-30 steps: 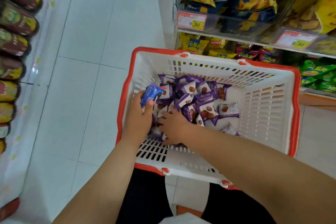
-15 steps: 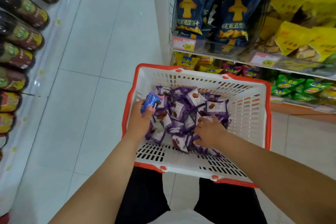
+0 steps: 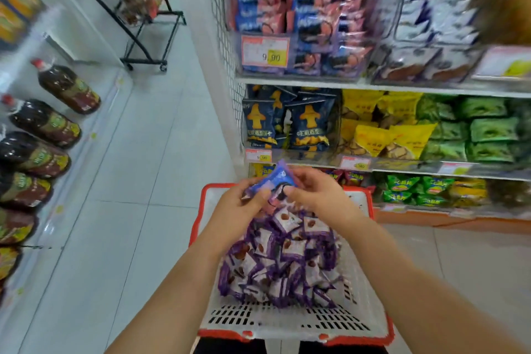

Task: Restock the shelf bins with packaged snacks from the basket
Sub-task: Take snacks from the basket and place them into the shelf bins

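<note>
Head view: left hand and right hand both pinch a blue snack packet above the basket of purple packets.

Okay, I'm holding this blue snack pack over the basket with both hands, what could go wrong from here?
1. Both hands, left hand and right hand, pinch the small blue pack only at its edges; a loose grip could drop it into the purple packs, mixing products.
2. The top bin with similar blue-and-pink packs already looks crammed, so pushing more in may spill some.
3. The shelves are blurred here, so choosing the wrong bin seems possible.
</note>
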`<state>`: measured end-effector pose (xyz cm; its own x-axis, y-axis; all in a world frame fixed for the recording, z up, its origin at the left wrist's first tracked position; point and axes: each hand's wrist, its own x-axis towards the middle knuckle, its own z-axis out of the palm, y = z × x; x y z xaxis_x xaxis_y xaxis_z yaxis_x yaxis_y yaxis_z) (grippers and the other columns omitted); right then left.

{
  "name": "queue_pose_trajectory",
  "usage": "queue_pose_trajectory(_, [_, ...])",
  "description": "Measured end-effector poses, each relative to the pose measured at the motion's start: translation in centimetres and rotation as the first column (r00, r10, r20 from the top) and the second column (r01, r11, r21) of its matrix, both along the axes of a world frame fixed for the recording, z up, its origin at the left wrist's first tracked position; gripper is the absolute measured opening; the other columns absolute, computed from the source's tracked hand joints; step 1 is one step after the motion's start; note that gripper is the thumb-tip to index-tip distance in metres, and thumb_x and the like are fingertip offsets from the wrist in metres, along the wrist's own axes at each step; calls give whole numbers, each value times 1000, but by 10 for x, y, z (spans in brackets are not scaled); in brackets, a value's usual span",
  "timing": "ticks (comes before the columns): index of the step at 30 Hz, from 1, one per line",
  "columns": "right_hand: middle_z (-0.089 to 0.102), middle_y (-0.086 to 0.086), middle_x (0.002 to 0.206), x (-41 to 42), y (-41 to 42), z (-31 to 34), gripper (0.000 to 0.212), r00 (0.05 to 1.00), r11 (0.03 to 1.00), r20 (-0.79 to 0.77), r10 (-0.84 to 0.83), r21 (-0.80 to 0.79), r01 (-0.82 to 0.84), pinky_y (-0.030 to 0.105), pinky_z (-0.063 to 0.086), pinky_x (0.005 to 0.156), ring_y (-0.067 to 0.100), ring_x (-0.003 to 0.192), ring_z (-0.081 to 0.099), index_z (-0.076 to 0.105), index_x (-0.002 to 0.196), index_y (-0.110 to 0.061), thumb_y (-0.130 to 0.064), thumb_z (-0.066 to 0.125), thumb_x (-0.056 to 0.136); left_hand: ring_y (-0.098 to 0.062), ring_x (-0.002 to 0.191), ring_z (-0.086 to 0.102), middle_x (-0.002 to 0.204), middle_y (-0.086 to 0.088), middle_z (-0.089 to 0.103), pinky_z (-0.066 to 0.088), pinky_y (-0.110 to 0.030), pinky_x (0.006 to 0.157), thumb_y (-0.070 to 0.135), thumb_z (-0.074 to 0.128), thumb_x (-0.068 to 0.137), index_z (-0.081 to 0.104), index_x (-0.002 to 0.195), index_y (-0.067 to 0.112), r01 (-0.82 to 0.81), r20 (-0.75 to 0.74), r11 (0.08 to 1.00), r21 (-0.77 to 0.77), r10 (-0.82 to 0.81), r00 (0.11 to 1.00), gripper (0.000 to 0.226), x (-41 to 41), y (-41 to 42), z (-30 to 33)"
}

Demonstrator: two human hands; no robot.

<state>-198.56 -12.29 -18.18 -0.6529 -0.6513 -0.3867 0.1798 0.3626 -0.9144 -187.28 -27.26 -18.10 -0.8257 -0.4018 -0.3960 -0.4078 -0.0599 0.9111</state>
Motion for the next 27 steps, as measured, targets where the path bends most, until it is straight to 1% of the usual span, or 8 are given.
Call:
queue_pose_trajectory(5, [70,-4,93,-15,15,58,20,990,970,-19,-138,-205,131,28,52,68,16,80,65,62,103,-22,-6,64,92,-24,95,72,105,-4,74,59,-31,72,57,41,82,58,120,19,139,-49,967,213,-132,990,57,-28,4,67])
queue_pose_trajectory(7, [68,-5,86,-18,19,77,14,987,965,-49,-151,-223,137,24,51,64,11,73,66,60,104,-21,-11,61,94,-20,94,72,106,-3,73,59,-36,82,53,47,85,57,125,21,220,-71,970,107,-213,974,52,-35,6,89])
queue_pose_trajectory(10, [66,-7,91,-25,22,102,18,975,968,-182,-131,-237,85,23,52,70,5,76,63,62,104,-25,-9,55,97,-11,96,69,101,9,73,54,-38,94,36,61,93,63,113,28,248,-94,962,-113,-259,961,21,-46,6,109])
queue_pose_trajectory(14, [65,-3,102,-35,21,122,21,955,986,-296,-26,-162,-24,26,55,71,7,79,65,59,114,-36,-23,55,98,-10,101,64,112,10,65,51,-32,93,23,78,83,57,117,42,311,-140,914,-260,-354,925,45,-61,5,120])
queue_pose_trajectory(18, [62,-3,111,-51,23,125,48,967,975,-232,-104,-218,52,31,53,85,5,95,64,49,124,-31,-47,66,83,-8,96,68,104,7,71,55,-25,87,13,78,81,62,110,36,163,-279,975,-149,-200,939,40,-79,12,132])
queue_pose_trajectory(21, [71,-1,104,-59,26,126,29,953,968,-254,-166,-228,108,43,54,92,22,99,66,62,109,-25,-27,74,83,-5,90,68,96,10,73,54,-18,77,11,73,86,64,106,30,117,-293,990,-77,-134,947,29,-92,15,135])
queue_pose_trajectory(24, [72,-2,100,-74,27,136,22,908,965,-360,-215,-224,140,42,52,86,25,97,65,65,105,-28,-28,72,84,6,86,62,99,19,67,46,-10,74,21,74,86,61,111,37,165,-279,939,-302,-253,926,32,-108,12,147])
queue_pose_trajectory(27, [70,-7,99,-99,25,148,23,867,968,-448,-217,-214,131,39,54,87,15,92,64,64,109,-28,-24,71,87,9,95,56,108,26,59,43,-11,80,25,75,85,59,122,36,181,-258,803,-568,-383,887,43,-136,3,169])
